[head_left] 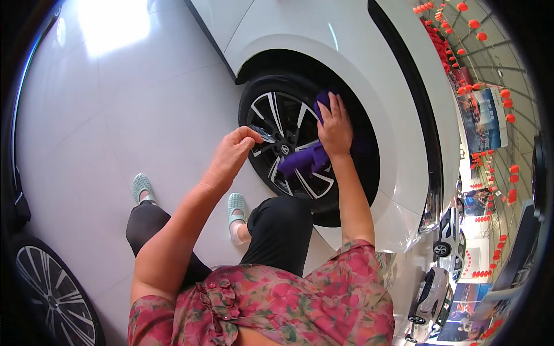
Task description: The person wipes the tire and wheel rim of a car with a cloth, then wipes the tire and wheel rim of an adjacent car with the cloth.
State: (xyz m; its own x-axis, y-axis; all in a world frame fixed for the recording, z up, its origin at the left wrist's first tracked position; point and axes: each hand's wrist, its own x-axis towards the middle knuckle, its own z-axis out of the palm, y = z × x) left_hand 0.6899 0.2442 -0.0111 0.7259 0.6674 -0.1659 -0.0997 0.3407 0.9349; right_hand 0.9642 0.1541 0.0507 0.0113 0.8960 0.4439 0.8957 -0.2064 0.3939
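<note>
A purple cloth [306, 160] hangs across the right part of the black and silver wheel [284, 151] of a white car. My right hand [336, 128] holds the cloth's upper end against the tyre, its fingers bent over it. My left hand [236, 147] is at the wheel's left edge, thumb and fingers pinched together. A narrow shiny piece shows at its fingertips, and I cannot tell whether it is held or is a spoke behind them.
The white car's body [398, 138] surrounds the wheel. My knees and green shoes [142, 185] are below on the pale tiled floor [115, 115]. Another car's wheel [53, 300] is at lower left. Parked cars [431, 297] and red lanterns [474, 23] are at the right.
</note>
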